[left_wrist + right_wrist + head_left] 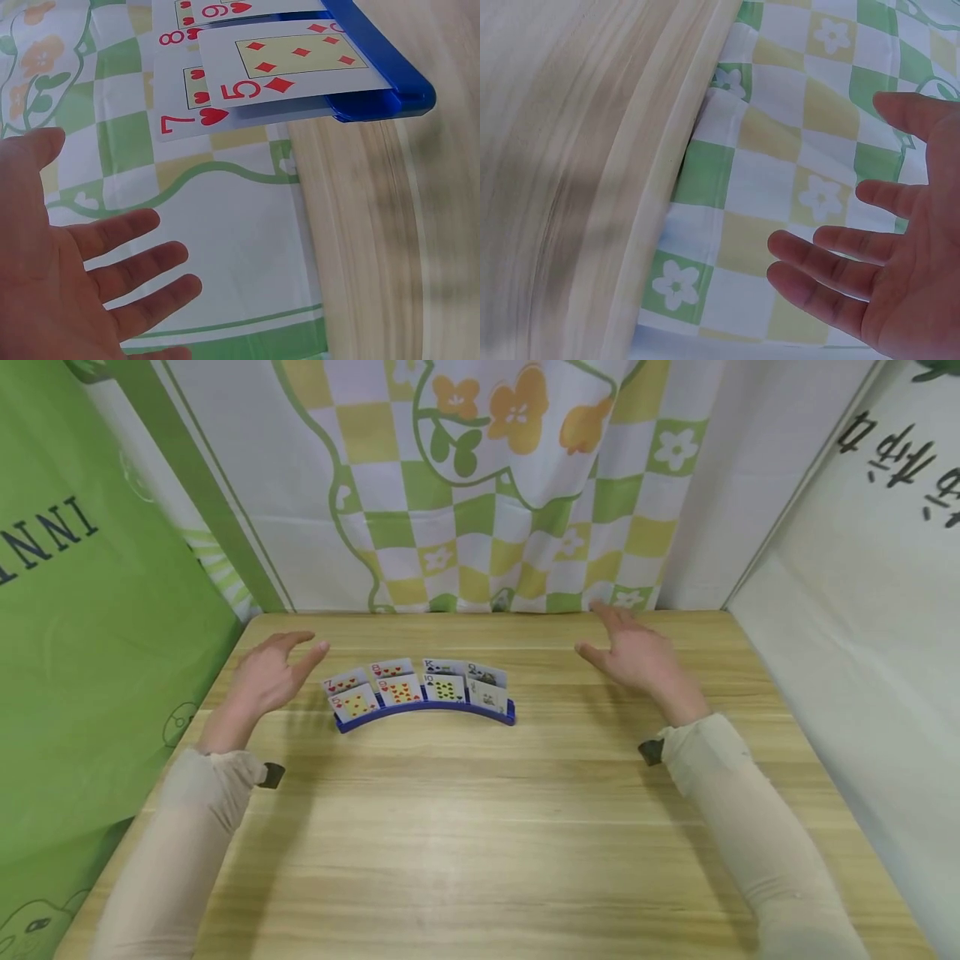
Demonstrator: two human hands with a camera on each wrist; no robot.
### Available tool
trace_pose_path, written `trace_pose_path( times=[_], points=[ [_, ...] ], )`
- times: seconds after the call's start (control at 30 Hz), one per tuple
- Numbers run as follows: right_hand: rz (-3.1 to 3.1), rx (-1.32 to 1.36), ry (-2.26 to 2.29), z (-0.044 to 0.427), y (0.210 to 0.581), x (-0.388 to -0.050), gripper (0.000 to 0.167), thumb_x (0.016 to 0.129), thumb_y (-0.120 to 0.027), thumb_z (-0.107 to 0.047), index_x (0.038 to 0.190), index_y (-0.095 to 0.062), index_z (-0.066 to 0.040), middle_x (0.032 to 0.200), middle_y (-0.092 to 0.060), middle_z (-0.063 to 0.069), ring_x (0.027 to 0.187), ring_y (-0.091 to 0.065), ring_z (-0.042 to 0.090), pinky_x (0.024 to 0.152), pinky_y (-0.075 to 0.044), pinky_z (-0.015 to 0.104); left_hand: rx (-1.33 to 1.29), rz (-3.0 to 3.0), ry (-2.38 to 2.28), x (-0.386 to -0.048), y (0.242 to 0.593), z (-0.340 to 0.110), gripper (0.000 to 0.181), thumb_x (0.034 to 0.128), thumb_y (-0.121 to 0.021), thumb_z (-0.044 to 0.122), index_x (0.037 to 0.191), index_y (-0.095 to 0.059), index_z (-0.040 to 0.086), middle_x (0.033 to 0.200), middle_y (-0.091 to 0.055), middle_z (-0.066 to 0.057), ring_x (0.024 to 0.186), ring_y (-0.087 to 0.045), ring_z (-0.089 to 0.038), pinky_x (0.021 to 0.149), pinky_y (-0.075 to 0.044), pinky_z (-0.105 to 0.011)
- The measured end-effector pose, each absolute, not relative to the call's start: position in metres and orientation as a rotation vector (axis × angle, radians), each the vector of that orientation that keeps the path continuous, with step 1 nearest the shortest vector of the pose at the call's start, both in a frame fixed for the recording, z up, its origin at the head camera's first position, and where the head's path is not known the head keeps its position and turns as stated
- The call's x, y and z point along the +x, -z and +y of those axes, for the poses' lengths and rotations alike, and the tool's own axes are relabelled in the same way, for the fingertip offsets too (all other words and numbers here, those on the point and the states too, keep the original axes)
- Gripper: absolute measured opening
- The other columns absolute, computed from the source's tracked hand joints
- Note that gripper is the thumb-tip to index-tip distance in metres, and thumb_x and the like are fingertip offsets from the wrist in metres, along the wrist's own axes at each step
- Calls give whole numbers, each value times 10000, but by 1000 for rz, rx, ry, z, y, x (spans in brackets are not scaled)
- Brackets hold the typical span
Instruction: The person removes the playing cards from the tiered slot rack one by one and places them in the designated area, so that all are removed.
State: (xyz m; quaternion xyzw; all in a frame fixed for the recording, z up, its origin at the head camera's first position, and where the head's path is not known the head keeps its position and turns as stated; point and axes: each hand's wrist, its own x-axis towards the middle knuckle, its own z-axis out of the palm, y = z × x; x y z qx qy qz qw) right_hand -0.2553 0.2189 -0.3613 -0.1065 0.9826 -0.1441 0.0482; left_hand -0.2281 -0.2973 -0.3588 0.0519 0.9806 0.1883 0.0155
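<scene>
Spread left hand [64,274] near cards [292,67] in blue holder [391,61]

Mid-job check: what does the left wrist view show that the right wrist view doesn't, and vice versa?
Only the left wrist view: the left hand, fingers spread and apart from the cards; the blue card holder; the five of diamonds, in front of the seven of hearts; and parts of the eight of hearts and nine of hearts.

Only the right wrist view: the right hand, holding nothing.

Both: the green, yellow and white checked cloth and the wooden table.
</scene>
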Motion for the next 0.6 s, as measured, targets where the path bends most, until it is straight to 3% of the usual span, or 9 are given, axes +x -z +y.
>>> trace_pose_path(
  times=[0.33, 0.6],
  points=[
    [2989, -374, 500, 217, 370, -254, 788, 986, -484, -559, 1602, -175, -178, 1656, -205, 179, 1469, -279, 464, 1099, -319, 678, 169, 3037, -712, -222, 358, -301, 790, 1002, -293, 671, 1515, -399, 80, 1532, -413, -257, 1351, -422, -485, 1087, -316, -656],
    [2994, -407, 549, 213, 374, -254, 693, 983, -534, -482, 1552, -325, -146, 1602, -352, 159, 1293, -535, 414, 1054, -396, 633, 198, 3027, -731, -220, 359, -305, 755, 994, -392, 644, 1500, -420, 83, 1460, -506, -231, 1302, -494, -428, 1014, -400, -636]
  ],
)
